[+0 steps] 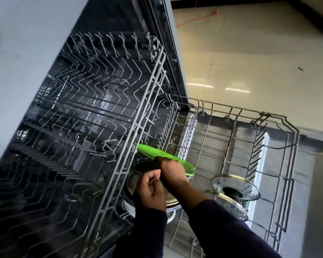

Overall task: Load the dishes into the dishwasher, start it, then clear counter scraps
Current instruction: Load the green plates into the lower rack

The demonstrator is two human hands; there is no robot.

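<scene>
I see my right hand (172, 172) gripping the rim of a green plate (166, 157), held tilted over the pulled-out lower rack (280, 127) of the open dishwasher (119, 19), while my left hand (151, 189) sits just beside it with fingers curled at a dark round dish (145, 167). The upper rack (101, 101) stands empty to the left. Two glass lids (235, 187) lean in the lower rack, near the plate.

A green plate (164, 155) sits tilted in the lower rack (280, 118) near two glass lids (235, 187).
</scene>
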